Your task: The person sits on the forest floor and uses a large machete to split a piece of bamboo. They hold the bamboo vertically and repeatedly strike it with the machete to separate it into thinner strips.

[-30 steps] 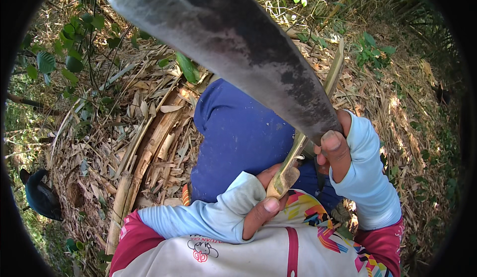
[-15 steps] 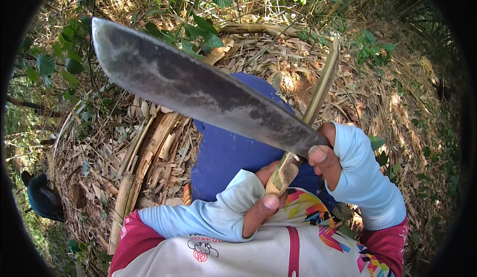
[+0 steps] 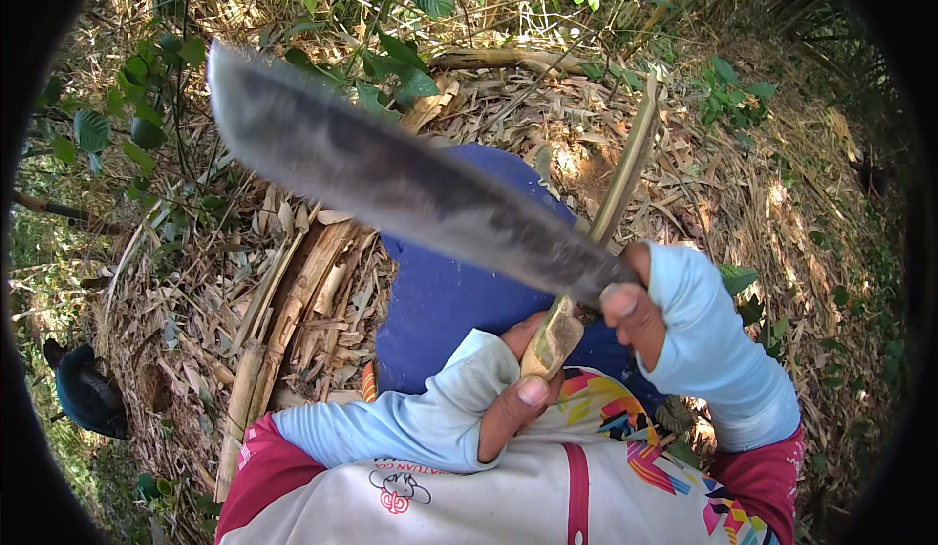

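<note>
Gripping a machete [image 3: 410,198] in right hand [image 3: 635,306], left hand [image 3: 518,394] fingers clamped on bamboo strip [image 3: 606,218] — blade crossing it.

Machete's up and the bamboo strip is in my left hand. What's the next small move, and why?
Probably a short, controlled stroke of the machete along the bamboo strip, away from the left hand. The right hand holds the blade raised above the strip, and the left thumb sits close to its lower end.
</note>
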A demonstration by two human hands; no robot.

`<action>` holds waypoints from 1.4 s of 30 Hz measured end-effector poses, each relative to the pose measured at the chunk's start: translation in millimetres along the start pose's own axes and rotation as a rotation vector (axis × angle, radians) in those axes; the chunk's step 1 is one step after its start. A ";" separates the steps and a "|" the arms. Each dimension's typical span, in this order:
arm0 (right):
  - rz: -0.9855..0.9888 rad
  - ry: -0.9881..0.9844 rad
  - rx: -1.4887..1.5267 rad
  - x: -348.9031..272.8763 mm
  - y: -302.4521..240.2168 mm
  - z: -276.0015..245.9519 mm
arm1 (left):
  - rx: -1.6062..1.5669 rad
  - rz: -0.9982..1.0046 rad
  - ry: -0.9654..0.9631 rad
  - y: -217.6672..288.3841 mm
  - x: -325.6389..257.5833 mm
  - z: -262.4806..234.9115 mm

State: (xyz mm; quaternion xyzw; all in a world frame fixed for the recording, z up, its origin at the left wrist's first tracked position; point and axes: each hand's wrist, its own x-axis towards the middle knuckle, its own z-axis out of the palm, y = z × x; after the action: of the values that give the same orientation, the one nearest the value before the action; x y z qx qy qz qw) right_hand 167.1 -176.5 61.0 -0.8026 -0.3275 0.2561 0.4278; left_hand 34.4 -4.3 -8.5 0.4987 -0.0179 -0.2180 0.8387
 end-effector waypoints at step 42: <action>0.079 0.158 0.172 -7.9 16.0 -3.2 | -0.023 -0.009 0.019 -1.8 -2.0 1.1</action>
State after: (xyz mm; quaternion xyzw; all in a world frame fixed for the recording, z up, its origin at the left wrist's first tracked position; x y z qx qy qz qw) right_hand 169.0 -190.7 50.0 -0.7928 -0.2375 0.2360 0.5092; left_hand 31.7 -5.2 -9.1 0.4911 -0.0051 -0.2171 0.8436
